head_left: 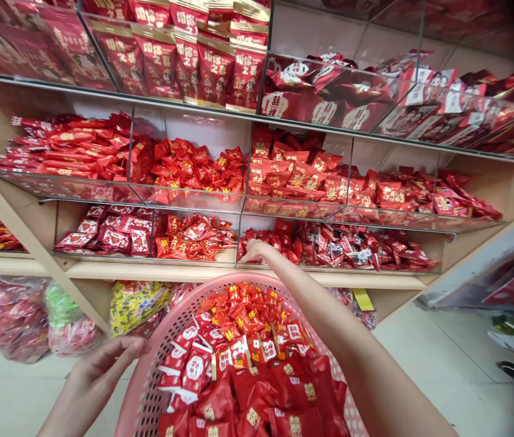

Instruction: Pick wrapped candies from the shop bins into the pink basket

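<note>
**Fig.** Right hand reached past the far rim of the pink basket into red sweet packets on the shelf. Its fingers were buried, so the grip could not be told. Left hand, loosely curled and empty, lay at the basket's left rim. Judged step: picking up packets. The next move called for a firm pinch and a lift clear of the rim.

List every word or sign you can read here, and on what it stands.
"囍" in gold, on dark red packets in the pink basket.
Gold characters on the top-shelf pouches: too blurred to read.
Print on the shelf sweets: too small.
</note>
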The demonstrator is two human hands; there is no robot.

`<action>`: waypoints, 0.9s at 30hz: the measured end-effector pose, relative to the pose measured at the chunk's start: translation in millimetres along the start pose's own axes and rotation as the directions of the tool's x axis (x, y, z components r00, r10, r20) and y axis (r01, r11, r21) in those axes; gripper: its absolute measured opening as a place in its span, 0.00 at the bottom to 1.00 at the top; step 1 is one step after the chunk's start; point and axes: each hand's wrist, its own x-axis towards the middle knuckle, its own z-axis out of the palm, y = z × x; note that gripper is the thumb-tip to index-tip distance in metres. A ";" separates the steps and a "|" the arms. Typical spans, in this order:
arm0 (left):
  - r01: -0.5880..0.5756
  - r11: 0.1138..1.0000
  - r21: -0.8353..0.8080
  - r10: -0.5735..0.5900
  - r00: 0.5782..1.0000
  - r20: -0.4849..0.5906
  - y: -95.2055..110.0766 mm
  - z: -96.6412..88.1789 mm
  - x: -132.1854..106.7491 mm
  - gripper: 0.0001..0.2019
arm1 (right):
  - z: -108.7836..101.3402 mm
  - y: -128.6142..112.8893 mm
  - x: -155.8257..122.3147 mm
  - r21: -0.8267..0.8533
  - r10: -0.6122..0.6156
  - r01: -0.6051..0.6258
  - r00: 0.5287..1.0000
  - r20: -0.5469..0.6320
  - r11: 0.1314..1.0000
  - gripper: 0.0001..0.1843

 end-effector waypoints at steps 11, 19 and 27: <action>0.054 0.998 -0.037 -0.056 0.997 -0.057 3.8 -1.7 -4.5 0.20 | 11.3 4.5 -4.4 0.097 -0.002 0.010 0.997 -0.079 0.995 0.16; 0.085 0.991 -0.107 -0.095 0.991 -0.093 21.4 4.2 -6.5 0.21 | -14.0 41.5 -42.1 0.528 -0.132 0.143 0.990 -0.057 0.837 0.14; 0.028 0.996 -0.087 -0.038 0.993 -0.114 28.9 16.5 -4.0 0.20 | -12.6 49.8 -86.9 0.982 -0.324 0.051 0.946 0.011 0.181 0.08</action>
